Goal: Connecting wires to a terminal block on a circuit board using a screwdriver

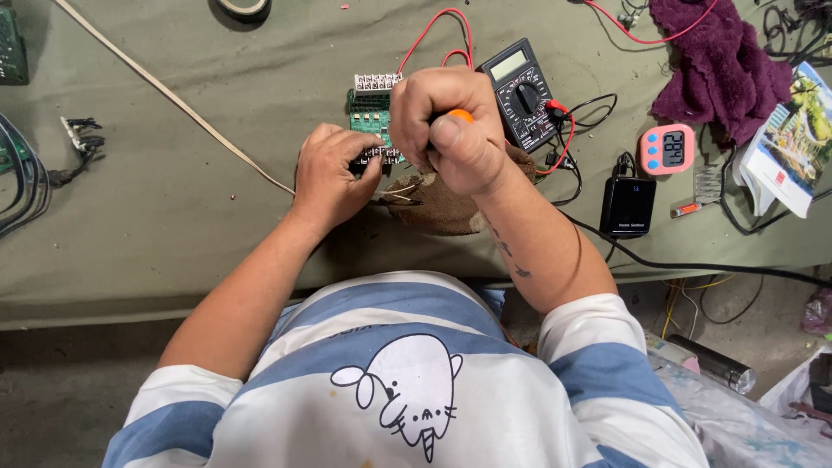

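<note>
Gripped in the fisted right hand (451, 139), an orange-handled screwdriver (461, 115) is pressed onto the green circuit board (371, 117), steadied on the bench by left-hand (334, 173) fingers; slipping could gouge those fingers.

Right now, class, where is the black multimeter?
In the head view, the black multimeter lies on the green cloth, just right of the right hand, left of the pink timer.

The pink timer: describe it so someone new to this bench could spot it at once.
Start at the black multimeter in the middle of the green table, just beyond the right hand. Look right, past its red and black leads, toward the purple cloth. The pink timer lies below that cloth and above a small black box; it is the only pink, rounded thing with a dark display.
</note>
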